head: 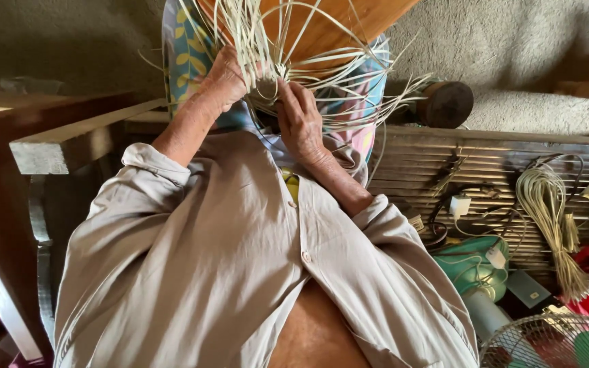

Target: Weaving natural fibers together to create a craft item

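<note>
both hands were up at the woven strip work (288, 61), a cluster of pale cane-like strips fanning out over a curved orange wooden form (322, 24); left hand (225, 76) was curled shut around a bunch of strips on the left side of the cluster, knuckles toward the camera; right hand (299, 119) sat just beside it, thumb and fingers pinched on strips at the lower centre, fingers pressed together; loose strip ends sprayed out right and up, some crossing the form; the work sat above the person's lap, over a patterned cloth (185, 48) with yellow leaves on blue; grey button shirt (206, 259) filled the lower frame, sleeves rolled to the forearms; wooden beam (76, 143) lay to the left; slatted wooden surface (444, 163) to the right carried a coiled bundle of pale strips (550, 204), a white plug (459, 204) and cables; green fan (478, 266) with wire guard sat at lower right.
</note>
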